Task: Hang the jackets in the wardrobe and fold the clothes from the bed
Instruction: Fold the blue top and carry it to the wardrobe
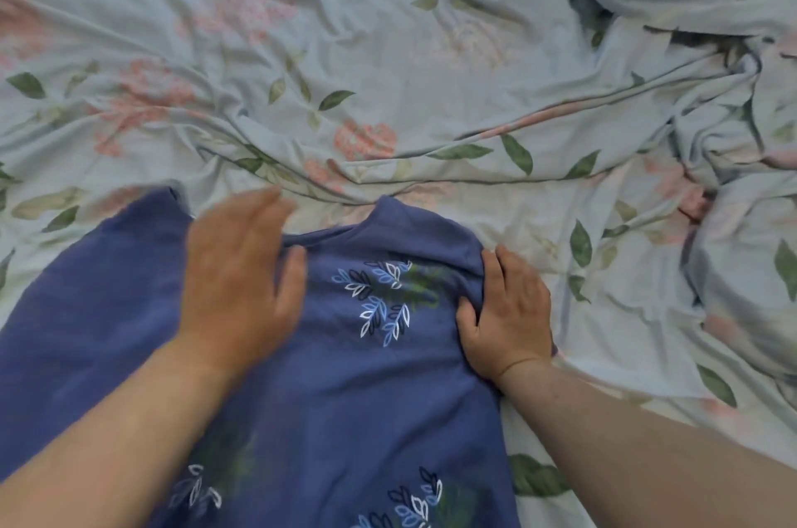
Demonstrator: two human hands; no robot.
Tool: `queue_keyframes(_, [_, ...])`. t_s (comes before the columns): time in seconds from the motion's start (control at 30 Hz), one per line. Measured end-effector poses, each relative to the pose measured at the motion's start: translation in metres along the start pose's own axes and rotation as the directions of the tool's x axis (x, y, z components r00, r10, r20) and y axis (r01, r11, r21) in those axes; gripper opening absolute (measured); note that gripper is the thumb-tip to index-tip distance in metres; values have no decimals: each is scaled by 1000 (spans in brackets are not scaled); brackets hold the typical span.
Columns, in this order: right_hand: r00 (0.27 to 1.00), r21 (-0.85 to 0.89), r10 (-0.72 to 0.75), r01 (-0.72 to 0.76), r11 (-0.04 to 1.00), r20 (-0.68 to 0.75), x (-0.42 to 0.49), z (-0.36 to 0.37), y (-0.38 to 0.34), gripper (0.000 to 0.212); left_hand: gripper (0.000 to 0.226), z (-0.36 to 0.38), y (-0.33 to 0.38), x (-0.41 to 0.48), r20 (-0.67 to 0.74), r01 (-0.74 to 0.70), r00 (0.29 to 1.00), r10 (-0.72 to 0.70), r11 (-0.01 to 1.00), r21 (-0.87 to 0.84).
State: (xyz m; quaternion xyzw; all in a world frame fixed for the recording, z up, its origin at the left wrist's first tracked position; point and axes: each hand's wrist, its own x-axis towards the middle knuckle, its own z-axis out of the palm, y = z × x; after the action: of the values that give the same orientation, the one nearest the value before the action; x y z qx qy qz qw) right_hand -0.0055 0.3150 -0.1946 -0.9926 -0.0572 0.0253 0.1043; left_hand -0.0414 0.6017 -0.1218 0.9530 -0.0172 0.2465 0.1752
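Observation:
A blue shirt (336,389) with white and light-blue leaf prints lies spread on the bed at the bottom of the head view, collar end pointing away from me. My left hand (241,281) hovers flat over its upper left part, fingers straight, blurred by motion. My right hand (506,316) sits at the shirt's right edge near the shoulder, fingers curled into a bunch of the blue fabric. A sleeve or shoulder part spreads out to the left.
The bed is covered by a wrinkled pale sheet (388,74) with pink flowers and green leaves. A rumpled duvet (711,53) of the same print piles up along the right side and top right corner.

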Motion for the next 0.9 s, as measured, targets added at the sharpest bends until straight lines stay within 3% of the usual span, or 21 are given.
queue_keyframes(0.07, [1000,12,-7,7,1000,3,-1,0,0,73,45,35,60,-11,274,-93,954,120,990,-109])
queue_keyframes(0.13, [1000,11,-12,12,1000,5,-1,1,2,73,50,65,87,-17,487,34,873,-2,998,-58])
queue_keyframes(0.2, [1000,48,-16,15,999,9,-1,0,3,73,58,82,82,-20,533,103,839,-113,994,48])
queue_keyframes(0.3, [998,104,-56,54,993,14,-5,-9,4,72,68,92,77,-25,562,90,817,-129,991,96])
queue_keyframes(0.37, [999,301,-33,29,953,7,-6,-21,8,62,72,91,79,-22,567,71,815,-121,991,109])
queue_keyframes(0.43, [990,657,135,-134,742,48,-1,-44,13,35,75,91,78,-20,570,60,811,-128,989,137])
queue_keyframes(0.47, [966,760,231,-239,604,119,3,-54,20,22,76,92,77,-19,574,55,809,-128,988,143])
queue_keyframes(0.5, [933,778,300,-336,530,199,3,-61,27,19,77,93,77,-19,581,56,803,-133,987,149])
queue_keyframes(0.53, [909,732,319,-407,546,267,2,-69,35,17,77,93,78,-18,587,63,797,-143,986,155])
queue_keyframes(0.6, [872,522,303,-475,708,384,-5,-80,43,12,78,92,78,-17,600,69,785,-153,984,162])
queue_keyframes(0.67, [840,297,257,-430,853,478,-14,-84,44,24,78,92,79,-15,609,66,779,-152,985,160])
queue_keyframes(0.7, [823,264,214,-397,879,526,-17,-83,44,28,78,93,79,-16,611,64,777,-151,985,162])
queue_keyframes(0.8, [748,331,72,-374,866,659,-12,-83,51,23,79,95,78,-17,610,61,778,-153,984,169])
queue_keyframes(0.9, [823,404,175,-436,805,540,12,-76,79,23,79,97,77,-17,620,61,769,-157,983,173])
